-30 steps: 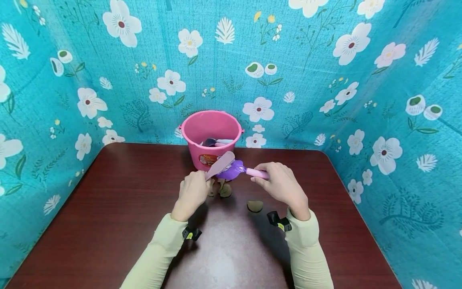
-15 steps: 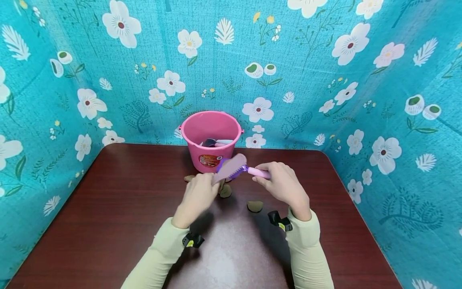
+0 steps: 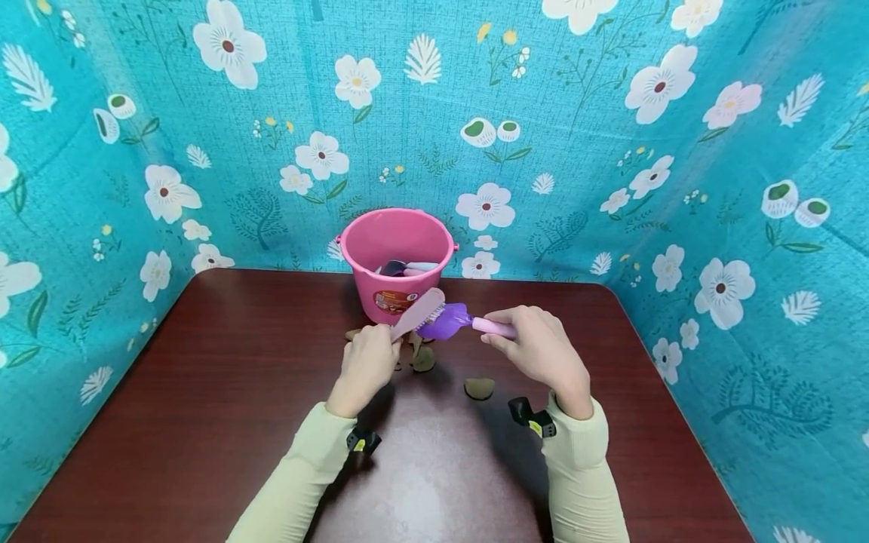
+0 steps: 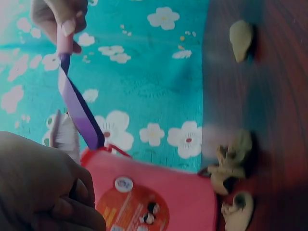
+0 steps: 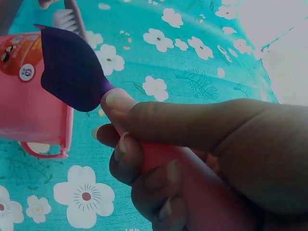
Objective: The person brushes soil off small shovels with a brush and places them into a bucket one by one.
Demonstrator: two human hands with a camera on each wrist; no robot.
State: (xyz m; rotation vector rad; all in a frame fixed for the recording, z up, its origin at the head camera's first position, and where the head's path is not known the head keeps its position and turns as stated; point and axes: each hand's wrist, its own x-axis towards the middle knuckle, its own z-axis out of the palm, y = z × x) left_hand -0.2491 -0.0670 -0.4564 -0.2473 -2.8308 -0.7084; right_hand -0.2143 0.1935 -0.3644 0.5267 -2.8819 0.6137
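Note:
My left hand (image 3: 366,369) grips a pink brush (image 3: 422,311) with white bristles. The bristles are against or very close to the purple blade of a toy shovel (image 3: 446,323); contact is hard to tell. My right hand (image 3: 539,351) holds the shovel by its pink handle (image 3: 494,327), thumb along it in the right wrist view (image 5: 202,125). The blade (image 5: 72,70) is tilted, in front of a pink bucket (image 3: 380,290). Below the tools, brown clay-like pieces (image 3: 424,360) lie on the table, some partly hidden by my left hand.
The bucket stands at the table's back edge with several tools (image 3: 407,268) inside. A single brown half-round piece (image 3: 479,388) lies between my forearms on the dark red table (image 3: 204,392). Floral turquoise cloth (image 3: 570,151) encloses the back and sides.
The brush has swept right across the shovel blade and come back left. My right hand has shifted slightly to the right with the shovel.

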